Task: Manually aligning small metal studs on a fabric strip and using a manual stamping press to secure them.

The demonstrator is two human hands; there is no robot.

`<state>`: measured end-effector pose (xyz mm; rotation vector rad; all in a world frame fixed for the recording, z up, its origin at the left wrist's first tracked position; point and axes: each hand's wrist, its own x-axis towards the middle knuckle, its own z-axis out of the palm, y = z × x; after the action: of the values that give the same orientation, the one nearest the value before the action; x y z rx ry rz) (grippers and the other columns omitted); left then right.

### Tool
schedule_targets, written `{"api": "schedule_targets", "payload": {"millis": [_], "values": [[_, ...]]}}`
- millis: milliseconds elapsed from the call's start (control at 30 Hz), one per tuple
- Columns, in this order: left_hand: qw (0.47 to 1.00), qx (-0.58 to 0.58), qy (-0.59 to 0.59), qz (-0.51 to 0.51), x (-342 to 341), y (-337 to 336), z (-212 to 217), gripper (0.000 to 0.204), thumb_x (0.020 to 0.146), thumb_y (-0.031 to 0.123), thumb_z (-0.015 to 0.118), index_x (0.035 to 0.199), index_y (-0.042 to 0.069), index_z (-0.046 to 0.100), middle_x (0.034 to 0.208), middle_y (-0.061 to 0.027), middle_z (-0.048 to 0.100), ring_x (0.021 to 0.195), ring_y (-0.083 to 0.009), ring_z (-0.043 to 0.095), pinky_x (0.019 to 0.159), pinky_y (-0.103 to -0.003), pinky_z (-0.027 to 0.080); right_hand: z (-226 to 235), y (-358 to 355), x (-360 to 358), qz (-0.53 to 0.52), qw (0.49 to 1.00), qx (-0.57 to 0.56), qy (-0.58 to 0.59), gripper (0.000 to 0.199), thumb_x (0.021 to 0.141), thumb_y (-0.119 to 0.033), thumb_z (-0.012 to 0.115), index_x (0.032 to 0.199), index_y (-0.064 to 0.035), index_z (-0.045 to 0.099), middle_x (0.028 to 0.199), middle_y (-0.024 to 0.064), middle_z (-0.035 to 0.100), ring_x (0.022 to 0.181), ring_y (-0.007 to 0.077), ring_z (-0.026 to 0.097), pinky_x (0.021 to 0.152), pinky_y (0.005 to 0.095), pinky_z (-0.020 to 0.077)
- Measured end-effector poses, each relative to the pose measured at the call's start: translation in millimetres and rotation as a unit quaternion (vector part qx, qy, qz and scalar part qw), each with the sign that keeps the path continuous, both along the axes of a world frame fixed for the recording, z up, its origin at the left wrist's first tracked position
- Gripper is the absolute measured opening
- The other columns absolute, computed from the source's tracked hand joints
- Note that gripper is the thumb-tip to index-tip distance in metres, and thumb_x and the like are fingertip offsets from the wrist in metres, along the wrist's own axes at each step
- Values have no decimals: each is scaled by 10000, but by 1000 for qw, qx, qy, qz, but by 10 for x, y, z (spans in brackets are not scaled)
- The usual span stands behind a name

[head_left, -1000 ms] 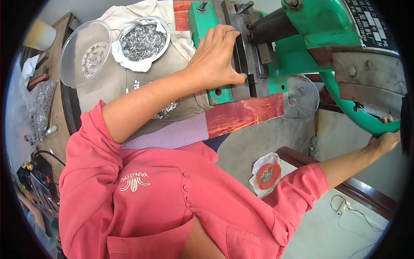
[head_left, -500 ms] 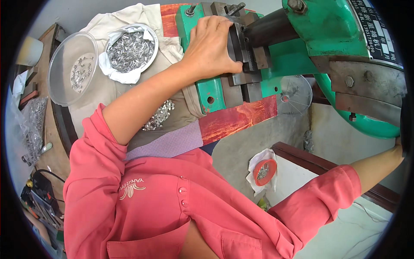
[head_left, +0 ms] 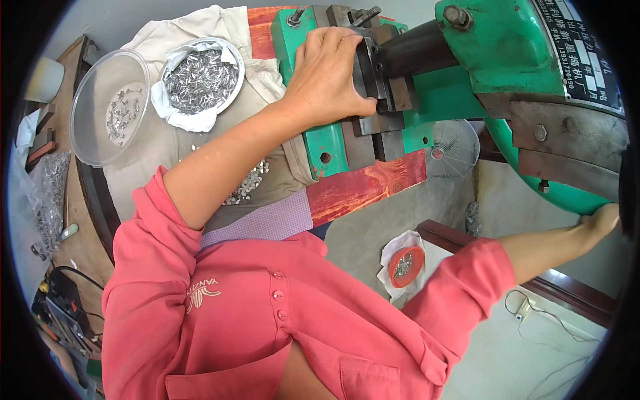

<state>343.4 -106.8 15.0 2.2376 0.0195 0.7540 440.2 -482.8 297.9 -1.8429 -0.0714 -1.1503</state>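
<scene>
- The left hand (head_left: pixel 323 83) is at the dark steel block (head_left: pixel 383 83) under the press; the right hand (head_left: pixel 602 220) is well apart from it.
- The block lies just right of the left fingers (head_left: pixel 348 41), its long axis running roughly from beside the fingertips toward the thumb (head_left: pixel 363 105), so it lies along the hand's opening, not across it.
- Thumb and fingers stand spread apart along the block's left side; whether they pinch anything small there is hidden.
- The dark ram (head_left: pixel 420 53) lies farther right of those fingers, beyond the block.
- The right hand is at the green wheel (head_left: pixel 567 195); its fingers are hidden, so I cannot tell their grip.
- Left of the left fingers, well apart, a white bowl (head_left: pixel 241 70) of metal pieces (head_left: pixel 200 80) stands on the cloth-covered counter (head_left: pixel 373 187).
</scene>
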Motion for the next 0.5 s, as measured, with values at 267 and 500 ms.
{"api": "schedule_targets", "payload": {"millis": [267,500], "values": [[999,-41,-15,-6,-125,166,-180,887,593,267,858,1347,-21,491,1373,-178,474,1281,-385,409,1102,-448,376,-816,758,-170,1,981,-34,-193,650,1064,-431,317,1417,111,387,1422,265,429,1262,358,499,1086,480,451],[999,-51,-11,-12,-126,152,-190,883,605,259,864,1351,-27,488,1384,-176,463,1285,-384,407,1113,-440,375,-699,600,-169,-25,985,-41,-167,648,1059,-438,319,1419,93,401,1419,257,459,1250,370,524,1061,485,480]]}}
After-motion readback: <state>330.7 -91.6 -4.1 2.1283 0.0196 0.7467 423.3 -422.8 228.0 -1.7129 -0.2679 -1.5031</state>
